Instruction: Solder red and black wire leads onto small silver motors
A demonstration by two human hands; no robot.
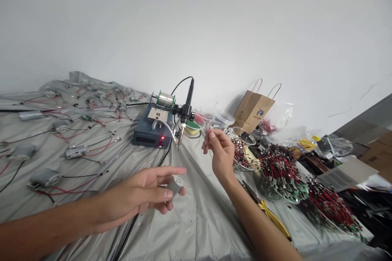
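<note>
My left hand [137, 193] is low in the view, holding a small grey cylindrical motor [174, 186] against its fingers, with the index finger stretched out above it. My right hand [219, 151] is raised, and its thumb and forefinger pinch a thin red wire [209, 127]. Just beyond that hand stand a blue soldering station [146, 135] with a lit red display, a solder spool [166, 99] on top, and a soldering iron [186, 106] in a holder. Neither hand touches the station.
Several wired motors [45, 177] lie on a grey plastic sheet [196, 212] at left. Heaped bowls of red-and-black wired parts [280, 173] sit at right, beside yellow-handled pliers [272, 216]. A brown paper bag [252, 110] and a cardboard box [379, 151] stand farther right.
</note>
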